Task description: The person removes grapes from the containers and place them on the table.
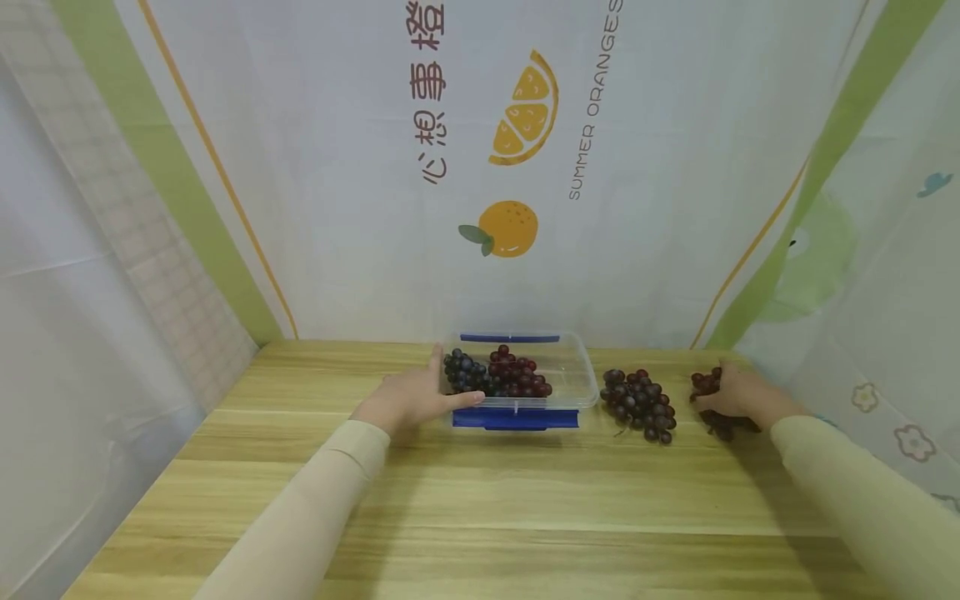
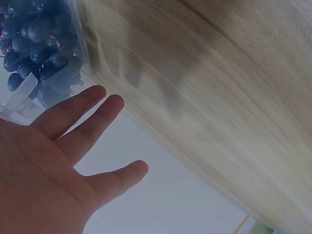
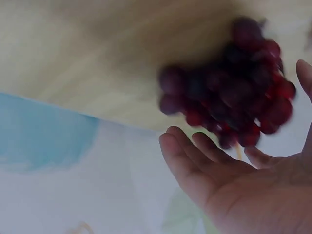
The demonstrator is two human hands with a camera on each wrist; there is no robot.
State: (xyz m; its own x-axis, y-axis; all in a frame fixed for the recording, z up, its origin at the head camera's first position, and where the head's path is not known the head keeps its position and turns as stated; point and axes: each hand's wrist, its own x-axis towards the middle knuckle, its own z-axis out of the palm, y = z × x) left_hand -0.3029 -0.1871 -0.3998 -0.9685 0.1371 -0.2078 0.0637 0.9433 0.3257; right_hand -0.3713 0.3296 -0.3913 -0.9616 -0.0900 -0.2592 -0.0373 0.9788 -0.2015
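A clear plastic container (image 1: 576,373) with blue side clips (image 1: 515,419) stands at the table's far side. Inside it lie a blue-black bunch of grapes (image 1: 465,372) and a red bunch (image 1: 517,377). My left hand (image 1: 408,395) is at its left end, thumb along the front rim. In the left wrist view its fingers (image 2: 90,129) are straight and spread beside the container. On the right, my right hand (image 1: 738,397) reaches round another bunch of dark red grapes (image 3: 234,92), fingers loosely extended along it, thumb apart on the other side.
A dark bunch of grapes (image 1: 637,404) lies on the wooden table (image 1: 480,508) between the container and my right hand. White curtains with printed oranges (image 1: 508,228) hang behind the table's far edge and at both sides.
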